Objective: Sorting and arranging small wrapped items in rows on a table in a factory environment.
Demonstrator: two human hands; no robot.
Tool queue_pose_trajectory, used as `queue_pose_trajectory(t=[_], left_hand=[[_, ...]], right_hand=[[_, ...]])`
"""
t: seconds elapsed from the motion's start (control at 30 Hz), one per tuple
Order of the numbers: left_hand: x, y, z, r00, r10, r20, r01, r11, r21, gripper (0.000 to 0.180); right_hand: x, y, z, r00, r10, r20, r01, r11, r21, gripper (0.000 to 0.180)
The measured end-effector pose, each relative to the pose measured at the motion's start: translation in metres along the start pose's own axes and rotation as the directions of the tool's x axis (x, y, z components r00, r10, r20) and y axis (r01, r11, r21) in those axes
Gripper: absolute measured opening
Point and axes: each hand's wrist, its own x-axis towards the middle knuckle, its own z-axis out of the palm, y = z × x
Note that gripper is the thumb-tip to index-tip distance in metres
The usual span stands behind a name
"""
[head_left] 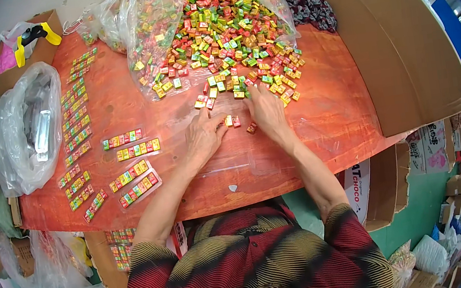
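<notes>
Many small red, yellow and green boxes (216,40) lie heaped at the far middle, with loose ones spilling toward me. My left hand (204,135) rests palm down at the near edge of the spill. Its fingers reach toward a few red and yellow boxes (200,104), its thumb spread toward a short row of boxes (232,121). On the other side of that row, my right hand (267,112) stretches its fingers onto the nearest loose boxes. A single red box (252,127) lies beside its wrist. Parts of the fingertips are hidden.
Clear plastic trays filled with boxes (136,175) lie at left, and more filled rows (75,121) run along the left side. A clear bag (153,31) lies around the heap. A tall cardboard sheet (399,43) stands at right; a plastic-lined container (31,131) is at far left.
</notes>
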Motion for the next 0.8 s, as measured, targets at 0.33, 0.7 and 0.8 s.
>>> queue_pose_trajectory(t=[0.33, 0.7, 0.8], left_hand=[[0.001, 0.003, -0.007, 0.999, -0.026, 0.036, 0.027, 0.999, -0.021, 0.025], [-0.003, 0.002, -0.013, 0.998, -0.034, 0.055, 0.034, 0.999, -0.007, 0.025], [-0.003, 0.000, -0.010, 1.000, 0.005, 0.028, -0.005, 1.000, 0.001, 0.026]], right_hand=[[-0.003, -0.009, 0.003, 0.997, -0.013, -0.071, 0.013, 1.000, 0.001, 0.012], [-0.040, -0.005, -0.024, 0.995, 0.028, 0.096, -0.031, 0.999, 0.035, 0.025], [-0.053, -0.001, -0.016, 0.994, -0.032, 0.106, 0.029, 0.999, 0.029, 0.024]])
